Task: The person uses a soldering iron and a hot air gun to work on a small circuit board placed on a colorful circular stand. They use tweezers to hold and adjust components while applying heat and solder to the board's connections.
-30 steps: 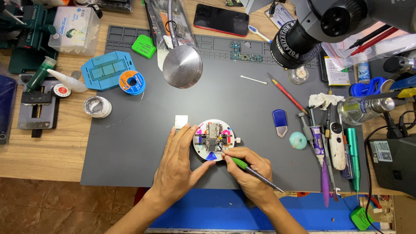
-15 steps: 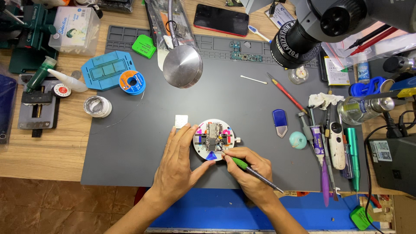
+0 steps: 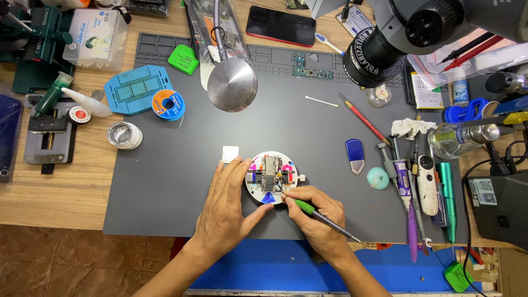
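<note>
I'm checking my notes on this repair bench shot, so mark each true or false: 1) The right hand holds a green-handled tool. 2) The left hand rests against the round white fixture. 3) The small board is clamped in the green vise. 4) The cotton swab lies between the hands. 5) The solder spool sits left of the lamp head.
1) True: the right hand grips the green-handled tool, tip at the small board.
2) True: the left hand touches the round white fixture.
3) False: the board sits in the round fixture.
4) False: the cotton swab lies far up the grey mat.
5) True: the solder spool is left of the lamp head.
</note>
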